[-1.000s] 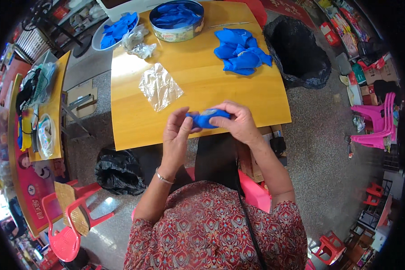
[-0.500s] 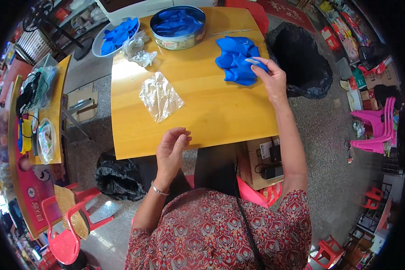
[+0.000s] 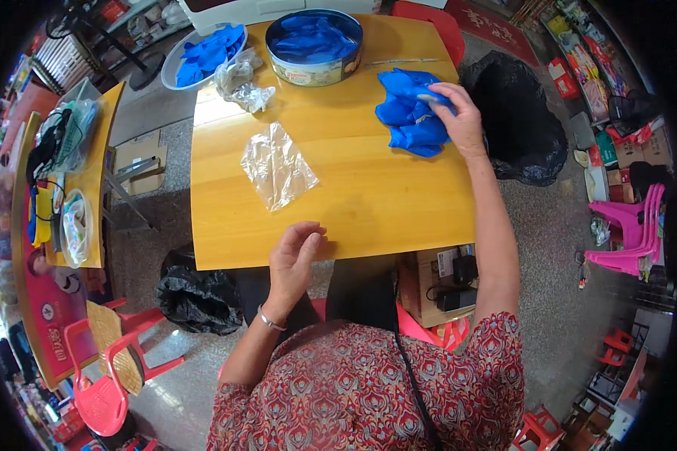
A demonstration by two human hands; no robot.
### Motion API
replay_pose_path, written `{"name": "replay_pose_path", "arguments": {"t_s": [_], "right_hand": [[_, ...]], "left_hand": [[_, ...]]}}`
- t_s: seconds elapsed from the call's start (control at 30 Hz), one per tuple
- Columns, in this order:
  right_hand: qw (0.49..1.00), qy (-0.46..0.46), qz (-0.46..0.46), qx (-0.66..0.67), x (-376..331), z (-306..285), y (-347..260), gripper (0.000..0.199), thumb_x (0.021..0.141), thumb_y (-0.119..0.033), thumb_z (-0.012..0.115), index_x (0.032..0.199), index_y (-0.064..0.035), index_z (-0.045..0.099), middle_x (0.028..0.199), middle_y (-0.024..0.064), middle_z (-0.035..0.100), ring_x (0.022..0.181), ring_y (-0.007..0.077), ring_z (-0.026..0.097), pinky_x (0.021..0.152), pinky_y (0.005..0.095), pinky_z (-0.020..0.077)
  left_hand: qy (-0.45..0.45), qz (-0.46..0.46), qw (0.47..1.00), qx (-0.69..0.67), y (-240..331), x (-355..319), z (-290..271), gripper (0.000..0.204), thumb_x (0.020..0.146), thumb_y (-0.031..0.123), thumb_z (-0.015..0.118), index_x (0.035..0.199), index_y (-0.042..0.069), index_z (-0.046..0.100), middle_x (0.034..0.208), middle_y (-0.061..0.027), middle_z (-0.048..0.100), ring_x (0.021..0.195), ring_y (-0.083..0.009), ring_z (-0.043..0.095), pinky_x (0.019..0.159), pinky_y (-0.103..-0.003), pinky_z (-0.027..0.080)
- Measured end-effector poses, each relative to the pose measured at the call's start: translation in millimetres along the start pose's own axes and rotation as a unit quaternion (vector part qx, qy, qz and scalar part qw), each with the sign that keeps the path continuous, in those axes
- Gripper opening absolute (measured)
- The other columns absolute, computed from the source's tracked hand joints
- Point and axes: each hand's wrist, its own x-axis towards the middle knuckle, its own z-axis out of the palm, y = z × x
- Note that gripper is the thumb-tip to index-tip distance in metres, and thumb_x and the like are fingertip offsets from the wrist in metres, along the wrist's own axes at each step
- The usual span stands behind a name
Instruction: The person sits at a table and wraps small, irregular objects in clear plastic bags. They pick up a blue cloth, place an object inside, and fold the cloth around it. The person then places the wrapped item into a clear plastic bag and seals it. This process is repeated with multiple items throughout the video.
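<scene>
My right hand (image 3: 462, 122) is at the right of the table, its thumb and fingers closing on a pile of crumpled blue gloves (image 3: 408, 113). A small pale piece shows at its fingertips, too small to name. Loosely curled, my left hand (image 3: 295, 259) hovers at the table's near edge with nothing in it, thumb apart from the fingers. Beyond it, a clear plastic bag (image 3: 278, 169) lies flat and wrinkled. At the back stands a round tin (image 3: 316, 73) with more blue gloves inside. Left of the tin, a white bowl (image 3: 171, 69) holds further blue gloves.
A crumpled clear plastic bundle (image 3: 242, 83) sits between bowl and tin. A thin stick (image 3: 400, 61) lies near the back of the yellow table (image 3: 346, 218). Black-lined bins stand at right (image 3: 530, 128) and lower left (image 3: 195, 297). A red chair (image 3: 101, 402) is at left.
The view has shifted slightly, moving the table and its contents a little right and down. My right hand stays at the blue pile, its fingers curled further over it. My left hand stays loosely curled.
</scene>
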Motion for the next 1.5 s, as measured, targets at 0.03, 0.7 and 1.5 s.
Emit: {"name": "replay_pose_path", "arguments": {"t_s": [0.03,0.7,1.5], "right_hand": [[0.995,-0.016,-0.051,-0.079,-1.6,0.3,4.1,0.03,0.077,-0.001,0.065,0.105,-0.0088,0.068,0.112,0.0104,0.062,0.103,0.0283,0.059,0.091,0.0336,0.0471],[0.981,-0.033,-0.101,-0.159,4.5,31.7,-62.5,0.018,0.081,-0.01,0.064,0.098,-0.0072,0.068,0.113,0.0099,0.062,0.102,0.0302,0.057,0.086,0.0428,0.045],[0.942,-0.162,0.158,0.249,45.6,162.5,-120.3,0.016,0.09,-0.014,0.061,0.092,0.0007,0.068,0.088,0.0055,0.068,0.076,0.0114,0.065,0.07,0.0264,0.0519]], "left_hand": [[-0.002,-0.005,1.0,0.006,0.2,0.4,-1.1,0.019,0.096,0.009,0.054,0.113,0.0,0.056,0.105,-0.0076,0.064,0.096,-0.0142,0.062,0.087,-0.029,0.051],[0.05,0.065,0.993,0.084,11.1,-0.3,-17.5,0.015,0.096,0.007,0.054,0.107,-0.002,0.058,0.1,-0.0057,0.065,0.091,-0.0116,0.062,0.084,-0.026,0.049],[0.113,0.102,0.983,-0.105,33.4,15.2,-41.3,0.024,0.095,0.003,0.053,0.118,-0.002,0.052,0.111,-0.0094,0.062,0.098,-0.0153,0.06,0.088,-0.029,0.048]]}}
